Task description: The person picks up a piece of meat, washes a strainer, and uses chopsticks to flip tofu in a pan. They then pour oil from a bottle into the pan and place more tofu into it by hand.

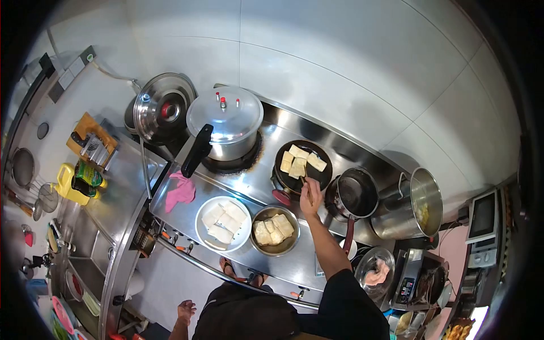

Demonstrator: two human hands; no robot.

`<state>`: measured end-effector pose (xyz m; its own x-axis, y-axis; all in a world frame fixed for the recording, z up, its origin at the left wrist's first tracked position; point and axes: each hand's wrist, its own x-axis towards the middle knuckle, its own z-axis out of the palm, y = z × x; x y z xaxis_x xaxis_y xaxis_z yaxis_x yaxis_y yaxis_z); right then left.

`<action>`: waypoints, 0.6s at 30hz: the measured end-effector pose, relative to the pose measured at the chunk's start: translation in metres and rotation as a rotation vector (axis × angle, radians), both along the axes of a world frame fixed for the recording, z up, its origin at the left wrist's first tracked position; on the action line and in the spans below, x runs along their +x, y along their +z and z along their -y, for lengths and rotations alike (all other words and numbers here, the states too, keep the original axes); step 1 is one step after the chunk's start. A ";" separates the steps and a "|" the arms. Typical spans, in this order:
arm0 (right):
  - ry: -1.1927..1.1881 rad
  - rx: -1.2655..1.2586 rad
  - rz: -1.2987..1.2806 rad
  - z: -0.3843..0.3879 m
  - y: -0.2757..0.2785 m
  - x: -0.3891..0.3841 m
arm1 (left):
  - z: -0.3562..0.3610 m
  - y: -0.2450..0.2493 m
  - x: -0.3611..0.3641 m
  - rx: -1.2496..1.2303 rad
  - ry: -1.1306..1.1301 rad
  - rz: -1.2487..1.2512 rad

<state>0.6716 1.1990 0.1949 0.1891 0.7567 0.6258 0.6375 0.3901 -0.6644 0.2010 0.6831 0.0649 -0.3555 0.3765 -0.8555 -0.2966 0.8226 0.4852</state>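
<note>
My right hand is closed round thin wooden chopsticks, whose tips reach into a black frying pan on the stove. Several pale, lightly yellowed slabs that look like tofu lie flat in the pan, and the tips touch or nearly touch one of them. My left hand hangs low by my side, away from the counter, its fingers loosely bent and apart with nothing visible in them. Before me stand a white basin of white slabs and a steel bowl of yellowish ones.
A pressure cooker with a black handle sits left of the pan, near a pink cloth. To the right are a dark saucepan and a tall steel pot. A metal rail runs along the counter front.
</note>
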 end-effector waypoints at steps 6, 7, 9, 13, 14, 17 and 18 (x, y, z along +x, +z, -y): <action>-0.006 -0.070 0.183 -0.002 -0.016 -0.001 | 0.002 0.000 0.004 0.031 -0.016 0.003; -0.013 -0.038 0.209 -0.006 -0.019 0.000 | -0.001 -0.002 0.004 0.033 -0.022 -0.009; -0.025 0.023 0.259 -0.010 -0.017 0.000 | -0.007 -0.001 0.005 0.033 -0.036 -0.032; -0.014 0.035 0.243 -0.015 -0.008 -0.001 | -0.014 0.004 0.005 0.070 -0.048 -0.056; 0.015 0.013 0.235 -0.016 -0.009 0.000 | -0.014 0.003 0.005 0.065 -0.058 -0.058; 0.063 -0.009 0.215 -0.020 -0.013 0.004 | -0.012 0.002 0.005 0.038 -0.059 -0.062; 0.074 -0.008 0.209 -0.022 -0.012 0.005 | -0.011 0.001 0.005 0.028 -0.054 -0.063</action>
<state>0.6764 1.2212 0.1824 -0.0006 0.7690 0.6392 0.7314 0.4362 -0.5241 0.2059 0.6942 0.0655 -0.3866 0.4199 -0.8211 -0.2209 0.8222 0.5245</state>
